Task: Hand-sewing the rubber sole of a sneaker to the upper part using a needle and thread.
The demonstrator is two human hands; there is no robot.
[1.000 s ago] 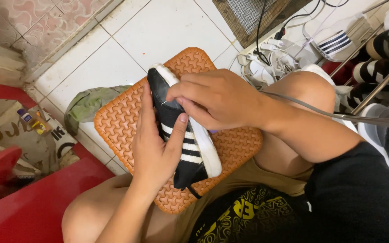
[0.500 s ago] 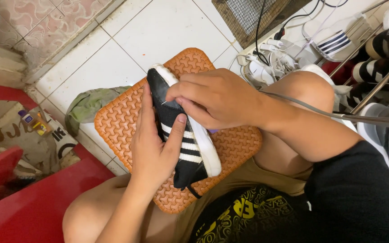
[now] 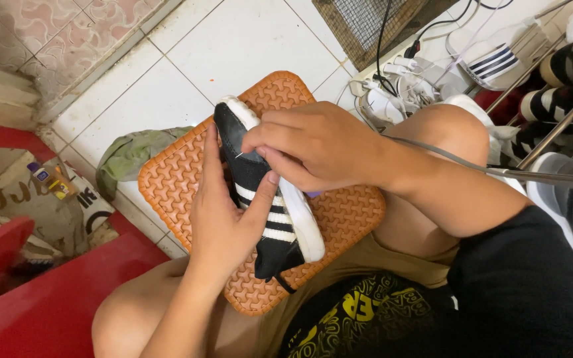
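- Holding a black sneaker [image 3: 263, 199] with white side stripes and a white sole, the left hand [image 3: 223, 219] cupped it from below, thumb pressed across the stripes; shoe sat on edge over an orange textured mat [image 3: 346, 219] laid on the person's lap.
- Right hand [image 3: 313, 146] was closed narrow at the toe end, fingertips pinched on what looked like a thin needle or pin at the upper; too small to say for sure.
- Risk, as a judgement: pinch point sat just beside the left index finger, so a slip on the stiff toe edge could have jabbed that finger.
- Risk: shoe was balanced on edge, only the left palm steadying it; a looser thumb could have let it roll off the mat.
- Risk: a grey cable [image 3: 472, 166] crossed over the right forearm and could have snagged the wrist.
- Green cloth [image 3: 130, 156] lay on the white tiled floor [image 3: 233, 46], touching the mat's left edge.
- Small bottle with blue cap and yellow-blue label [image 3: 51, 180] lay on a printed beige sack [image 3: 54, 212] at left, near a red plastic piece [image 3: 48, 305].
- Shoe rack [image 3: 558, 113] with dark and white shoes stood at right; white power strip [image 3: 399, 59] with plugs at top.
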